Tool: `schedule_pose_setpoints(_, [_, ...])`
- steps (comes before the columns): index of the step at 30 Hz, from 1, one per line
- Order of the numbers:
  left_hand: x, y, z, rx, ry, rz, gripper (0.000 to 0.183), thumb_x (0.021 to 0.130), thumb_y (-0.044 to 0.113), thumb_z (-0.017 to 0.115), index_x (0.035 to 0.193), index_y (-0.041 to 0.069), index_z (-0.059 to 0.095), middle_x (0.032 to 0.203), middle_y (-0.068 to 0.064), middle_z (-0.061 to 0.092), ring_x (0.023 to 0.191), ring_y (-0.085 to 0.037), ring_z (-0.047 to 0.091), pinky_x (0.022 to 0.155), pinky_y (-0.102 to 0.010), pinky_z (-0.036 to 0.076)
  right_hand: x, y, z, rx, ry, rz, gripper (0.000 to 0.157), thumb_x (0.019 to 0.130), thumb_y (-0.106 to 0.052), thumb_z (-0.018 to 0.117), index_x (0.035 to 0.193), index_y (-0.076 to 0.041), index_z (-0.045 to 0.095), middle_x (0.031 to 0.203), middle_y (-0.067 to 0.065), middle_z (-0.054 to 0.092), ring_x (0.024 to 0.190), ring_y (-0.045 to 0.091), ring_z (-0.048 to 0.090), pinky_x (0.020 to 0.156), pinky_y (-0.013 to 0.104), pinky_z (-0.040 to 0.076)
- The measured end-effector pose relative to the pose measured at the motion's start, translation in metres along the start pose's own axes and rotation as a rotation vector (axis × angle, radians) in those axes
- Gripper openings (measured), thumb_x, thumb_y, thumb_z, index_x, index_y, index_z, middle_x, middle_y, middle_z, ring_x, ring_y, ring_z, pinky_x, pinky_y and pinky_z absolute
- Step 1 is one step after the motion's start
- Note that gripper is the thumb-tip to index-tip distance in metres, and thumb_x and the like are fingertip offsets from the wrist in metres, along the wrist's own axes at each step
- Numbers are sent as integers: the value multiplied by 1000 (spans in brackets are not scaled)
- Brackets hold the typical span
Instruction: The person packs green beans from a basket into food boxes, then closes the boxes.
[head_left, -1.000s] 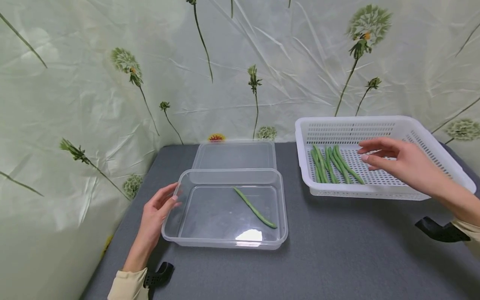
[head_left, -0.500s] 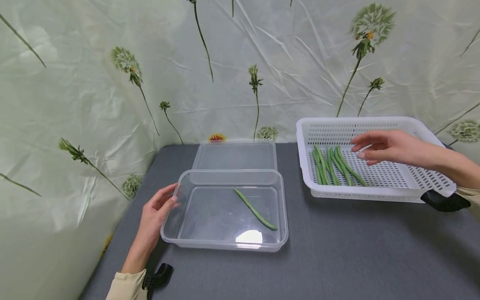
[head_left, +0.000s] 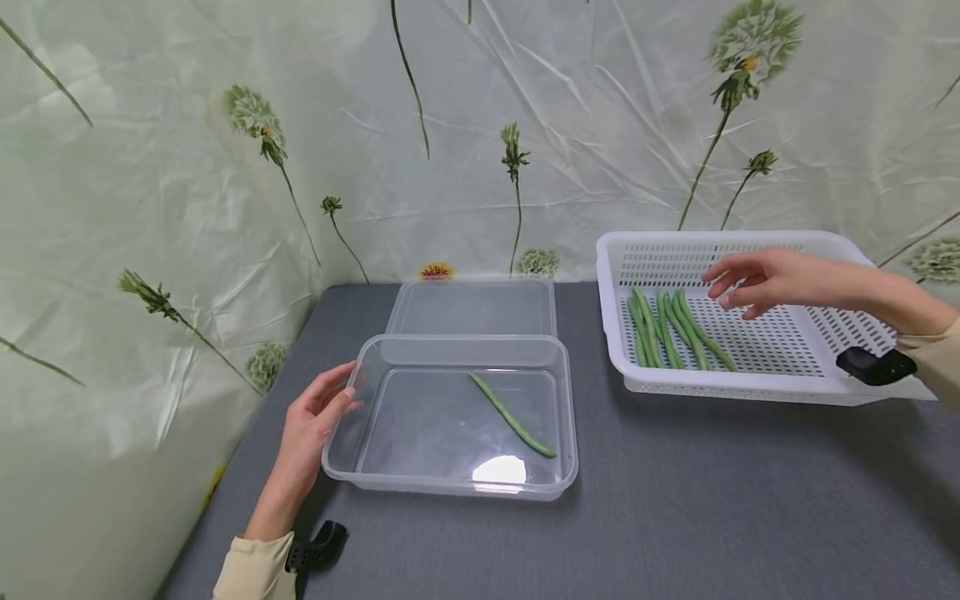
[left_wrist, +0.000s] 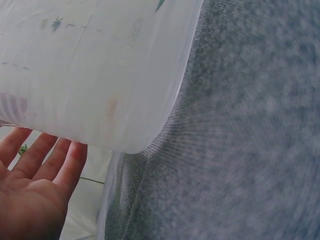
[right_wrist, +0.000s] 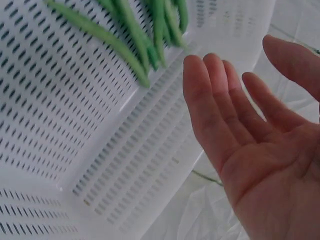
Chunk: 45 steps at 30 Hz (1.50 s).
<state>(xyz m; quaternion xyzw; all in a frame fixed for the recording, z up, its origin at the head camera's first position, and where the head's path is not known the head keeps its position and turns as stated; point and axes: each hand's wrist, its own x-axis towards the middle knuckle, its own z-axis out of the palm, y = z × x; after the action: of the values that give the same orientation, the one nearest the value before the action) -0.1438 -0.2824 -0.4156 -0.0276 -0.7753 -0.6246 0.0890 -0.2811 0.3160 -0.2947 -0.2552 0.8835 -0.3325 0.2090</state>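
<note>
A clear plastic container [head_left: 450, 487] holds a single green bean [head_left: 513, 417] lying diagonally on its floor. My left hand [head_left: 303, 437] touches the container's left wall from outside. In the left wrist view its fingers [left_wrist: 70, 162] extend against that wall [left_wrist: 100, 100]. To the right, my right hand [head_left: 787, 283] hovers over a white perforated basket [head_left: 720, 385], with fingers loosely bent and nothing between them. Several green beans [head_left: 675, 329] lie side by side in the basket's left part, just left of my fingertips. The right wrist view shows an empty palm [right_wrist: 270, 175] apart from the beans [right_wrist: 130, 35].
A flat clear lid [head_left: 472, 307] lies behind the container on the grey cloth-covered table [head_left: 675, 500]. A pale curtain [head_left: 450, 125] printed with dandelions hangs along the back and left side. Black straps [head_left: 318, 546] sit at both wrists.
My right hand and forearm have risen slightly over the basket, the forearm swinging farther back. My left hand stays at the container. The beans have not moved.
</note>
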Motion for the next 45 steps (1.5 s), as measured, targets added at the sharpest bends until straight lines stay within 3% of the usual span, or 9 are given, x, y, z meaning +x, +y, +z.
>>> schedule_pose_setpoints(8, [4,1,1,10,-12,11,43,102,21,57,141,3,51,139,-18,52,119,-17,59,87,-26,53,16,9,-5,-18,-10,101,37,97,-6,61,128,11,50,106,13,62,90,15,63,73,37,58])
schedule_pose_setpoints(13, [2,1,0,16,-8,7,43,102,22,57,141,4,50,139,-19,52,119,-18,58,87,-26,52,29,13,-2,-16,-40,169,41,97,-9,64,130,11,49,106,13,63,92,22,63,75,39,58])
schedule_pose_setpoints(22, [1,1,0,2,-8,-12,44,102,22,58,141,3,51,140,-19,52,120,-19,58,88,-27,53,45,39,-1,96,-179,200,53,96,-13,64,138,10,41,131,26,52,110,27,60,82,42,57])
schedule_pose_setpoints(30, [0,2,-1,9,-6,-19,43,102,21,57,141,3,50,139,-21,51,120,-19,58,87,-26,53,44,59,2,204,-248,226,61,96,-14,64,144,9,33,137,27,46,118,31,55,87,46,55])
schedule_pose_setpoints(38, [-1,2,-1,31,2,-16,43,102,22,56,141,4,51,138,-22,52,120,-19,58,87,-27,53,50,73,9,239,-246,229,56,95,-6,62,140,8,32,124,22,47,104,25,59,83,43,56])
schedule_pose_setpoints(45, [0,2,0,13,4,-13,42,102,19,56,140,3,51,138,-21,52,119,-18,58,86,-27,53,57,76,14,172,-189,200,54,91,-9,69,135,2,40,112,18,51,90,21,60,72,40,58])
